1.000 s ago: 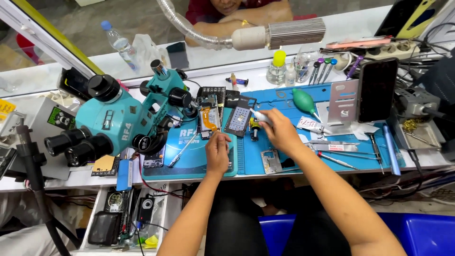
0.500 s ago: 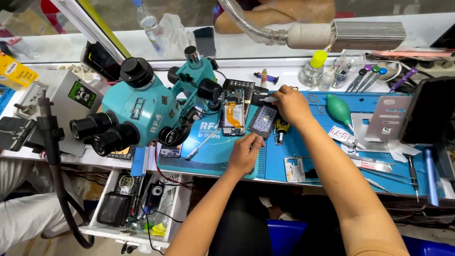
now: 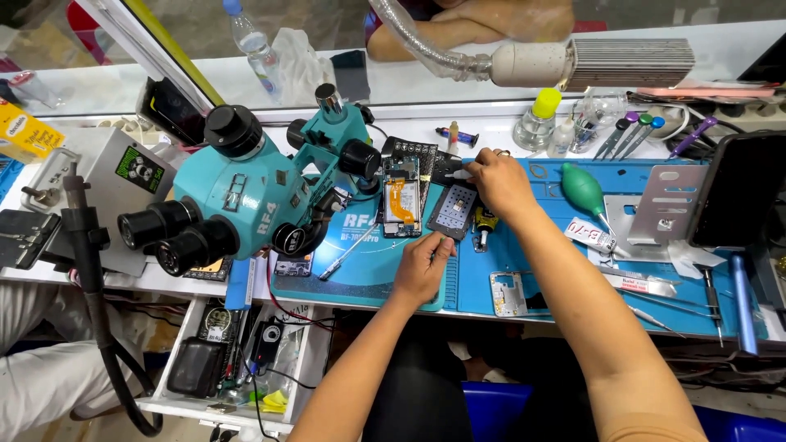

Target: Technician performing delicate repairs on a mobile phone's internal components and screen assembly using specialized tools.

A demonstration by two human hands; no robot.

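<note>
While the left hand [image 3: 422,266] pinches the grey plate [image 3: 453,210] at its near corner to steady it, the right hand [image 3: 498,180] grips a small tool [image 3: 460,173] above the plate's far end.

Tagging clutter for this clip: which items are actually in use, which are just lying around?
In use: left hand on the dark phone plate; right hand at the small tool; opened phone alongside.
Lying about: green air blower, teal microscope, glue tube, water bottle.
</note>
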